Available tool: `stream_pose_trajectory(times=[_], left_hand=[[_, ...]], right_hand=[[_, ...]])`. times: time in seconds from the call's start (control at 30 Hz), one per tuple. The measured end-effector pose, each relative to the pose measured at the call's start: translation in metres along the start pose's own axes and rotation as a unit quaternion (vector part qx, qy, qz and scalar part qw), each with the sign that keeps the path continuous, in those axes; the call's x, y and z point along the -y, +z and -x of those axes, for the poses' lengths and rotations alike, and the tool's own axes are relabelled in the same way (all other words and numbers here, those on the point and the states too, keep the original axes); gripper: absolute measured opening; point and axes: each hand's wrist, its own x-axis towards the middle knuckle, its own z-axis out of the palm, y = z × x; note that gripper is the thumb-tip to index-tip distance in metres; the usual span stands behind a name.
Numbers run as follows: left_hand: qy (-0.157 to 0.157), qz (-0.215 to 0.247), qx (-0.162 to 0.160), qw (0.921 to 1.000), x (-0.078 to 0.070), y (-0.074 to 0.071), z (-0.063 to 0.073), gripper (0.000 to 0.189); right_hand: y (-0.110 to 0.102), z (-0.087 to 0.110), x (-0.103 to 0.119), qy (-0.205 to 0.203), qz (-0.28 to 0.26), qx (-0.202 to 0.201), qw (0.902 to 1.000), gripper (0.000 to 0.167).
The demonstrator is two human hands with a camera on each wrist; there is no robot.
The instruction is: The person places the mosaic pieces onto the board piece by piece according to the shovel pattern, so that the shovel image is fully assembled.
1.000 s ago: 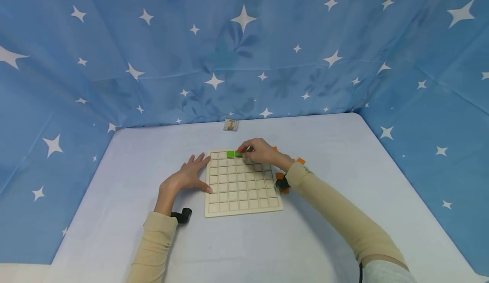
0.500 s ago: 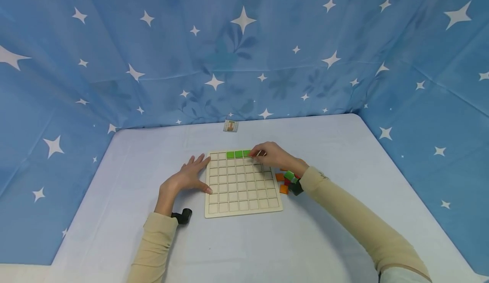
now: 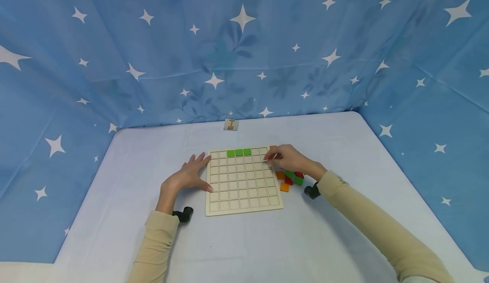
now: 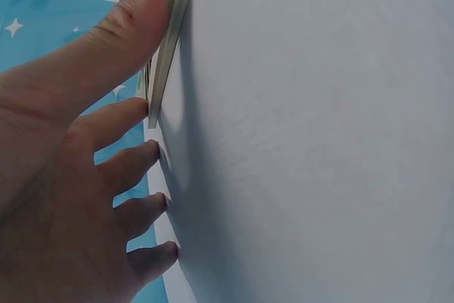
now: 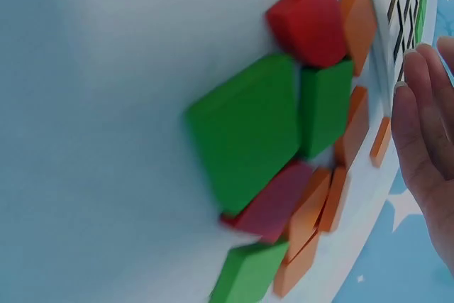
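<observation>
A pale square board (image 3: 243,189) with a grid of cells lies on the white table. Three green tiles (image 3: 239,152) sit side by side in its far row. My left hand (image 3: 187,176) is spread at the board's left side, thumb and index finger touching the edge; the left wrist view shows the thumb (image 4: 106,47) against that edge. Over the board's right edge, my right hand (image 3: 290,157) hovers with loosely bent fingers and nothing between them. In the right wrist view its fingers (image 5: 418,122) reach past several loose tiles.
Right of the board lie loose green (image 5: 245,133), red (image 5: 308,26) and orange tiles (image 5: 357,23), some overlapping. Beyond the board is a small patterned card (image 3: 231,124). A blue star-print curtain (image 3: 244,62) hangs behind the table.
My right hand has drawn away rightward from the far row to the board's right edge, uncovering the third green tile and the loose tiles. The left hand has stayed put.
</observation>
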Motion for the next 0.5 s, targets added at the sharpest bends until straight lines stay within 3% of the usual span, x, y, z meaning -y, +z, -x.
stream_pose_trajectory(times=[0.5], left_hand=[[0.0, -0.003, -0.003, 1.0, 0.003, 0.004, -0.003, 0.118]], right_hand=[[-0.008, 0.028, -0.016, 0.057, 0.01, 0.013, 0.9983, 0.019]])
